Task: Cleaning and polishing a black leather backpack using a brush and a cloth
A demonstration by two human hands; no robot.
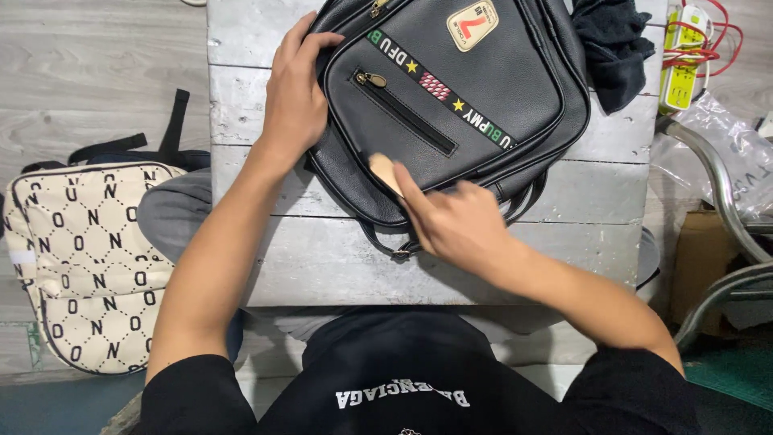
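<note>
A whitewashed plank table (322, 258) is carrying a black leather backpack (483, 89), with a dark cloth (613, 44) lying bunched beside it at the far corner. A cream patterned bag (80, 266) is sitting on the grey floor (88, 64).

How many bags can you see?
2. A black backpack lies on the grey wooden table under both hands. A cream patterned bag sits on the floor to the person's left. More could be hidden outside the picture.
</note>
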